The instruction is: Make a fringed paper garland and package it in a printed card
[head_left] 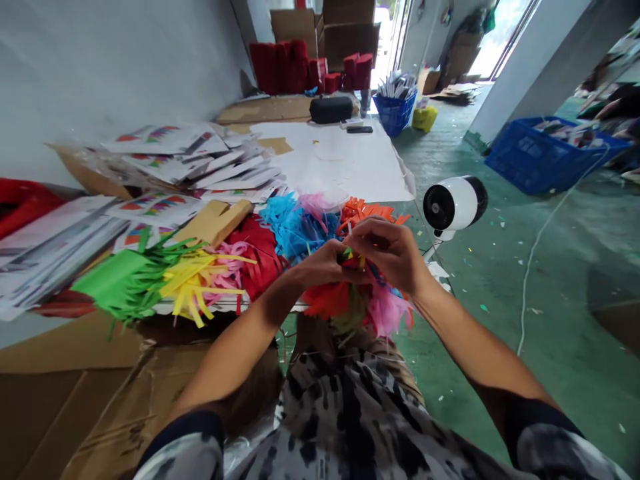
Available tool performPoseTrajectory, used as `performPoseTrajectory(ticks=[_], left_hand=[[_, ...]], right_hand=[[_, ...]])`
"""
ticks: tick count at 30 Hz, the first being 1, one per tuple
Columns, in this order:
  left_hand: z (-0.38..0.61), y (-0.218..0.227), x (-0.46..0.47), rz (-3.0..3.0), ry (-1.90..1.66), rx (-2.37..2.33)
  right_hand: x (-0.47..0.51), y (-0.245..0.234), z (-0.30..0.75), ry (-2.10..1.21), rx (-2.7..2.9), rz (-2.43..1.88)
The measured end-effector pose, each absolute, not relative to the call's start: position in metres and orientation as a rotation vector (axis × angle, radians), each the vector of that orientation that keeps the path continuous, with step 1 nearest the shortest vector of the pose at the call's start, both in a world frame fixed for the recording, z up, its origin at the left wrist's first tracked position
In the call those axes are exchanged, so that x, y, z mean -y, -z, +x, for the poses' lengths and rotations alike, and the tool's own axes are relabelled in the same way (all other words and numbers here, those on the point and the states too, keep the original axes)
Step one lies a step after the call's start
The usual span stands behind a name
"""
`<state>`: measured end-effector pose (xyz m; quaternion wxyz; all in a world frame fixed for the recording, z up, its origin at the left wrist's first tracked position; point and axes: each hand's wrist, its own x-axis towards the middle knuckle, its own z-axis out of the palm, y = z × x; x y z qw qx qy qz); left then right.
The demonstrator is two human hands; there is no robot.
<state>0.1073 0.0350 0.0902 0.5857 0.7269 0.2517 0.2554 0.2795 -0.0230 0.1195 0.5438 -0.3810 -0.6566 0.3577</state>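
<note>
While the right hand (387, 252) curls over the left hand (320, 263), both pinch tight on a bundle of fringed coloured paper (327, 300) held between them, its red, pink and orange strips hanging down beneath them.

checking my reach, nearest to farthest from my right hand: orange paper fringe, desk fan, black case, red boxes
Right hand:
1. orange paper fringe, just ahead
2. desk fan, to the right
3. black case, far table end
4. red boxes, far wall
</note>
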Motion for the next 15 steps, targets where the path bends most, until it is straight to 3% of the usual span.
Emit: performPoseTrajectory(ticks=[9, 15], left_hand=[[0.063, -0.093, -0.013, 1.582, -0.737, -0.631], [0.043, -0.088, 0.0, 1.552, -0.789, -0.593]], right_hand=[[0.03, -0.128, 0.26, -1.16, 1.638, -0.932], [0.039, -0.124, 0.229, -1.154, 1.526, -0.85]])
